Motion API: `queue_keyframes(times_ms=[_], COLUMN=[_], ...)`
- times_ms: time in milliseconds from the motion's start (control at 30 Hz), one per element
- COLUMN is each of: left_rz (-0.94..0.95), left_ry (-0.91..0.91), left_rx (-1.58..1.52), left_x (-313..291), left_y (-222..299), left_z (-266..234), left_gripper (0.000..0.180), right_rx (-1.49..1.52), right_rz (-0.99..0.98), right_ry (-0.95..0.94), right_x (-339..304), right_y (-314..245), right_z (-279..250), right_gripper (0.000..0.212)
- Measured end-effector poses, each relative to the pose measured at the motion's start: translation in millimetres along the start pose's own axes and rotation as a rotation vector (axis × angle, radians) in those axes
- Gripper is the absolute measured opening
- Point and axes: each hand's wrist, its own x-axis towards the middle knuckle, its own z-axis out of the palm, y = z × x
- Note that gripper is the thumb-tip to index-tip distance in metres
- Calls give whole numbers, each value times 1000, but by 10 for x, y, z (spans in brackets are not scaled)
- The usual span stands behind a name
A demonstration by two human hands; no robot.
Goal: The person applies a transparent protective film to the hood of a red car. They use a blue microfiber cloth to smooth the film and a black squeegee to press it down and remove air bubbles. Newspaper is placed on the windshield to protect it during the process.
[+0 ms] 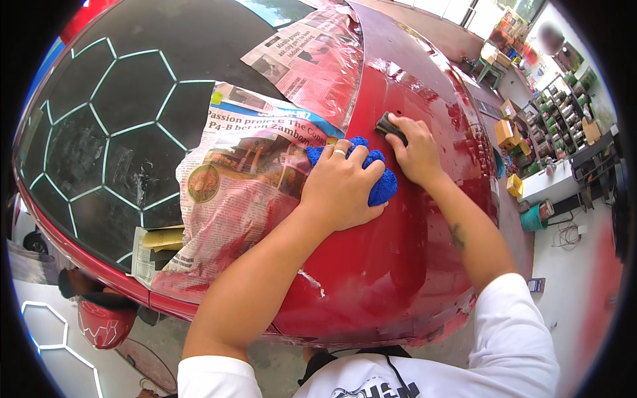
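My left hand (338,182), with a ring on one finger, is closed on a bunched blue cloth (383,189) and presses it against the red car panel (371,265). A little farther right, my right hand (418,149) grips a small dark block (390,126), which rests on the same panel. The paint looks wet and glossy around both hands. Newspaper sheets (242,172) cover the panel and glass edge to the left of the cloth. Another newspaper sheet (318,63) lies farther up along the glass.
Dark car glass (133,159) reflects hexagonal lights at left. A red side mirror (106,322) juts out at lower left, with another person's head (76,282) close by. Shelves of cans (557,126), a yellow box (507,134) and a teal bucket (533,219) stand at right.
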Motion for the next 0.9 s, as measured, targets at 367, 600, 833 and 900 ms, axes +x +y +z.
queue_keyframes(times_ms=[367, 600, 833, 900], left_rz=[-57, 28, -39, -23], left_ry=[-91, -16, -44, -15], left_rx=[-6, -42, 8, 23], left_x=[-22, 152, -2, 27], left_y=[-1, 115, 7, 37], left_z=[-52, 37, -34, -15], left_gripper=[57, 58, 59, 58], right_rx=[30, -144, -4, -53], right_rz=[33, 271, -5, -4], right_ry=[-3, -4, -18, -22], right_x=[-237, 1052, -12, 51], right_y=[-477, 475, -149, -6], right_z=[22, 186, 40, 9], right_gripper=[46, 46, 44, 44])
